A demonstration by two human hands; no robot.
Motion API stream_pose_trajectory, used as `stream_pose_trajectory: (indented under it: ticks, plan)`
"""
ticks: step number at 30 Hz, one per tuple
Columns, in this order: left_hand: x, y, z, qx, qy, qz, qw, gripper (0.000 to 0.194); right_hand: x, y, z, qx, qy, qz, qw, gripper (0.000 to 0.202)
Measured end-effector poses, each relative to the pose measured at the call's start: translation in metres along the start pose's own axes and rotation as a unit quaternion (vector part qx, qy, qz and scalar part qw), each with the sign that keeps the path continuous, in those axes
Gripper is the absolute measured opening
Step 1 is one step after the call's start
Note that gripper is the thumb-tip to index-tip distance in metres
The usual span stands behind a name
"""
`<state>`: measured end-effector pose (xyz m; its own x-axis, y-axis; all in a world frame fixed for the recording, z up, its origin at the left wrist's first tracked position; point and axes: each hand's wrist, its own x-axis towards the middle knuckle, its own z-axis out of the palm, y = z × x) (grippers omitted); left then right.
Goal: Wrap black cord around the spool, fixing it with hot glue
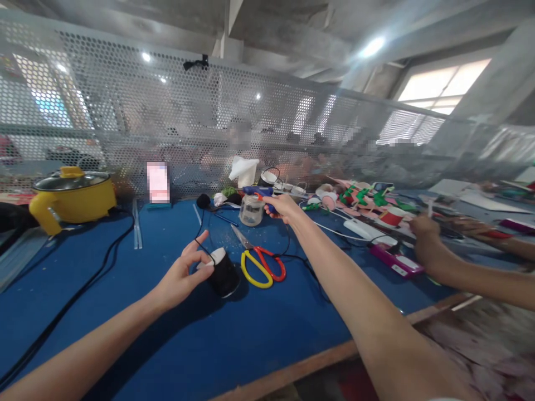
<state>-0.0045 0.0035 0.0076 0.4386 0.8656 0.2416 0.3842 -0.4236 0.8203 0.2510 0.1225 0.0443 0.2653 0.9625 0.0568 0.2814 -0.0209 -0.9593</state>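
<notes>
From my end of the feed, the black cup-shaped piece (226,278) sits at the fingertips of my left grip (186,273), just to its right, tilted with its white end turned up toward the hand. That grip is narrow, thumb and fingers pinched at the white rim, and a thin black cord (202,245) runs across the fingers to the same end; I cannot tell whether the piece's lower edge touches the bench (167,345). My right grip (281,207) is well apart from it, farther up the bench, closed around the handle of a blue glue gun (258,191), which lies across the top of a clear glass jar (251,211). Between the cup-shaped piece and my right forearm I have scissors (253,249) with one yellow and one red handle, blades pointing away from me. Beyond the left grip is a black pompom (203,201), and past it a phone (158,182) stands upright. Far left I see a yellow electric pot (79,200) with a glass lid. Off to the right are a white power strip (368,231), a magenta box (395,260) and a co-worker's hand (424,234). A perforated metal screen (159,111) runs behind everything.
</notes>
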Motion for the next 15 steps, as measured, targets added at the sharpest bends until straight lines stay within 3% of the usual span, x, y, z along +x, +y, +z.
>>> stream_pose_trajectory:
  ticks: [6, 8, 11, 15]
  plan:
    - [0.001, -0.002, -0.001, -0.021, 0.021, -0.002, 1.000, 0.021, -0.024, -0.006, 0.002, 0.083, 0.023, -0.091, 0.992, 0.007]
    - [0.002, -0.004, -0.002, -0.028, 0.025, -0.007, 0.999, 0.021, -0.041, -0.009, 0.002, 0.109, -0.032, -0.109, 0.988, 0.015]
    - [0.003, -0.006, -0.003, -0.040, 0.027, -0.014, 0.999, 0.021, -0.071, -0.010, 0.001, 0.134, -0.165, -0.102, 0.972, 0.022]
    - [0.003, -0.007, -0.002, -0.064, 0.038, -0.028, 0.997, 0.022, -0.106, -0.002, 0.002, 0.085, -0.221, -0.098, 0.967, 0.010]
